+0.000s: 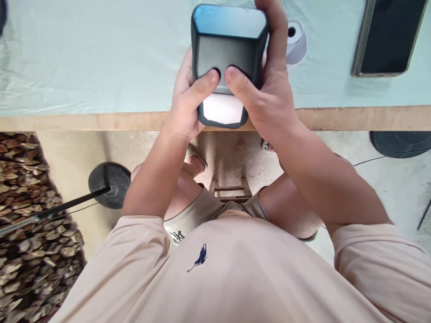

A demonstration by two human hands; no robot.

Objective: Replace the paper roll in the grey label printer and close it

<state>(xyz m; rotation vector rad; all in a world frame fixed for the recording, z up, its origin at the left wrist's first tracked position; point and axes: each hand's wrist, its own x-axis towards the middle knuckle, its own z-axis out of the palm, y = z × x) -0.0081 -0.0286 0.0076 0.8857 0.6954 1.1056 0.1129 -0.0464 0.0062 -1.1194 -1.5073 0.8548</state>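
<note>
Both of my hands grip a dark handheld label printer (229, 54) above the table's near edge. It has a shiny blue-grey panel at its far end and a white panel at its near end. My left hand (188, 101) wraps its left side, the thumb pressed on the dark middle face. On the opposite side my right hand (271, 96) holds it, its thumb beside the other and a finger reaching up along the right edge. Small lettering between the thumbs is partly covered. Just right of my right hand, a white paper roll (298, 47) stands on the table.
A pale green cloth (101, 58) covers the table, which has a wooden front edge (101, 121). A black smartphone (387, 38) lies at the right. Below are a wooden stool (232, 190), round black stand bases (111, 179) and stacked firewood (30, 224) at the left.
</note>
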